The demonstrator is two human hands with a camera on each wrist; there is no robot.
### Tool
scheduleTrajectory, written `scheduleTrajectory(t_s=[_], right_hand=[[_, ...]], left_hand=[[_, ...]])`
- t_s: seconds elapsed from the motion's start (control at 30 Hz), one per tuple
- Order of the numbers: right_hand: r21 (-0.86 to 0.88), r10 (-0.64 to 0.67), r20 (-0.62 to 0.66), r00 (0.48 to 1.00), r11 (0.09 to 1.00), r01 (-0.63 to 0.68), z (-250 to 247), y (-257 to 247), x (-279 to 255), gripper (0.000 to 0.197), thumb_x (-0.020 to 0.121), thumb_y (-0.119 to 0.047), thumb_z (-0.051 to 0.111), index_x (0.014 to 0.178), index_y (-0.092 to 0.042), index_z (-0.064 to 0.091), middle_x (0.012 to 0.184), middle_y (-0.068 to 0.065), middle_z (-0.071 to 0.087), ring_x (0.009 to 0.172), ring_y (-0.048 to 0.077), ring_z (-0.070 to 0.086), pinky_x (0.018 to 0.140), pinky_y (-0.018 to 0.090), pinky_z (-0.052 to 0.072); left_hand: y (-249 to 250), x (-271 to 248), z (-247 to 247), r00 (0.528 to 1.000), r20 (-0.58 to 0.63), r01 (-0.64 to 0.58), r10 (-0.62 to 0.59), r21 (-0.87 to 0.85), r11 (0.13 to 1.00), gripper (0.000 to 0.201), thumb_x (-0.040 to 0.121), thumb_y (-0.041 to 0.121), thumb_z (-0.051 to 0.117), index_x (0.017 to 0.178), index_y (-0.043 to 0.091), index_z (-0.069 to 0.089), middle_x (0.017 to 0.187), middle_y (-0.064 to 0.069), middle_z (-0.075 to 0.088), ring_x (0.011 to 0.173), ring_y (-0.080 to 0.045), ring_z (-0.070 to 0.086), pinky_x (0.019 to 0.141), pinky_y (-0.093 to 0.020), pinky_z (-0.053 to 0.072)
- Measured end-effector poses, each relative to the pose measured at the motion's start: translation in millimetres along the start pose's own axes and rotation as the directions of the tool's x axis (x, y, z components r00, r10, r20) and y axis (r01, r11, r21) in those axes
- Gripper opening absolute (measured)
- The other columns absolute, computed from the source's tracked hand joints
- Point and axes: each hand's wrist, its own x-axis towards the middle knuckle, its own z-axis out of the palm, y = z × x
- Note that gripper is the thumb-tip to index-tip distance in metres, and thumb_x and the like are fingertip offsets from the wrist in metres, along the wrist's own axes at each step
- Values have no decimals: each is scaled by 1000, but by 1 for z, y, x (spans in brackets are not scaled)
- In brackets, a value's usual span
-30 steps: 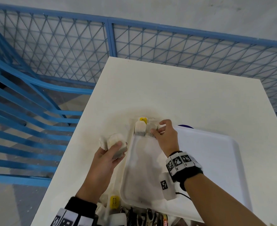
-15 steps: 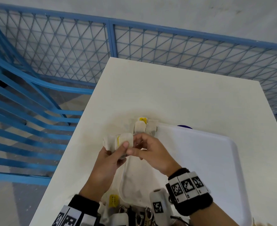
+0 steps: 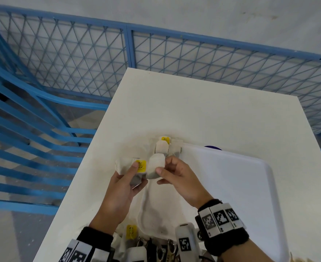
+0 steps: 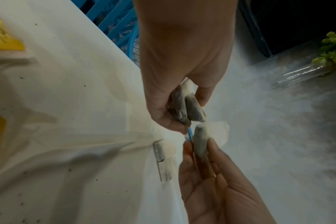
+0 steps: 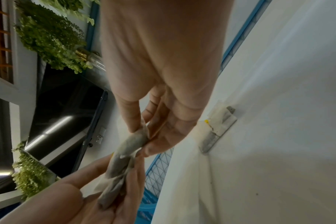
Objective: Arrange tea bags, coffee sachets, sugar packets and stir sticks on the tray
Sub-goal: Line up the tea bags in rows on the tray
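Observation:
My left hand [image 3: 135,173] grips a small bundle of tea bags [image 3: 126,165] with a yellow tag above the table's left side. My right hand [image 3: 160,167] pinches one tea bag [image 3: 155,165] of that bundle between thumb and fingers. In the left wrist view the left hand [image 4: 190,115] holds grey tea bags [image 4: 184,109] while the pinched bag [image 4: 201,139] stands just apart from them. The right wrist view shows the right hand [image 5: 142,144] on that bag [image 5: 132,142]. A few tea bags [image 3: 165,146] lie at the far left corner of the white tray [image 3: 231,186].
Sachets and a yellow-tagged tea bag [image 3: 131,231] lie heaped at the table's near edge, partly hidden by my wrists. A dark purple object [image 3: 212,147] peeks out behind the tray. A blue mesh fence [image 3: 129,48] borders the white table [image 3: 193,110] at back and left.
My right hand has come back from the tray's far left corner to the left hand and taken hold of one tea bag from the bundle. The left hand has shifted slightly right.

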Motion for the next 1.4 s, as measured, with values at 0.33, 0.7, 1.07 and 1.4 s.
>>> scheduleTrajectory(t_s=[0.33, 0.7, 1.07, 1.4], right_hand=[[-112, 109, -167, 980, 985, -129, -23, 19, 13, 23, 77, -5, 73, 99, -1, 66, 100, 15, 71, 93, 24, 68, 88, 29, 54], [-344, -23, -413, 911, 930, -133, -6, 30, 46, 29, 73, -9, 77, 86, -18, 53, 73, -7, 59, 70, 9, 58, 70, 18, 51], [-462, -140, -408, 902, 884, -72, -5, 34, 51, 45, 77, 1, 69, 100, -20, 37, 76, 2, 56, 70, 13, 56, 60, 7, 43], [-440, -186, -353, 917, 898, 13, 9, 15, 27, 13, 88, -31, 61, 88, -23, 51, 77, -8, 59, 65, 6, 52, 65, 15, 41]], left_hand=[[1, -3, -23, 996, -94, -13, 10, -24, 1000, 30, 90, 21, 57, 116, 7, 60, 110, -15, 67, 85, -22, 70, 69, -25, 58], [3, -4, -26, 994, -109, -20, 16, -40, 999, 33, 90, 22, 56, 120, 8, 57, 116, -16, 65, 92, -27, 68, 69, -25, 58], [-6, -5, -20, 998, -70, 2, -1, 12, 1000, 25, 90, 21, 56, 113, 11, 60, 112, -15, 66, 86, -22, 70, 68, -24, 56], [-11, -5, -12, 998, -64, -12, 15, 52, 999, 13, 90, 17, 56, 101, 12, 62, 90, -3, 71, 79, -18, 71, 74, -28, 52]])
